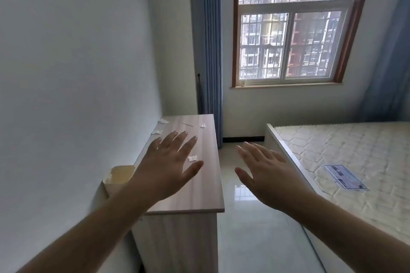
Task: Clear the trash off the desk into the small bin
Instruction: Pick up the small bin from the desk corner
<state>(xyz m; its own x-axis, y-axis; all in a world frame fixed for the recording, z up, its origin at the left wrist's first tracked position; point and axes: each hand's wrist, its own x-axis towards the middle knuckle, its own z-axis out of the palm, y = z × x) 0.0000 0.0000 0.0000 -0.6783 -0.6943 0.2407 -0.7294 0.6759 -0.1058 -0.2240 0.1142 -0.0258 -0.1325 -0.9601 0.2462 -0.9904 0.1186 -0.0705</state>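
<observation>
A: We log one light wood-grain desk (195, 192) standing against the white wall.

B: On its top we count small white paper scraps: one at the far corner (163, 121), one near the wall edge (157, 132), one far right (202, 126), one mid-desk (192, 158).

A: We add a thin pale sliver (187, 124) and a pale yellow small bin (121, 174) by the wall.

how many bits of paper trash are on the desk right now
4 paper scraps show: one at the far corner by the wall, one near the far edge, one beside the wall, one between the left hand's thumb and forefinger. The hand may hide others.
</observation>
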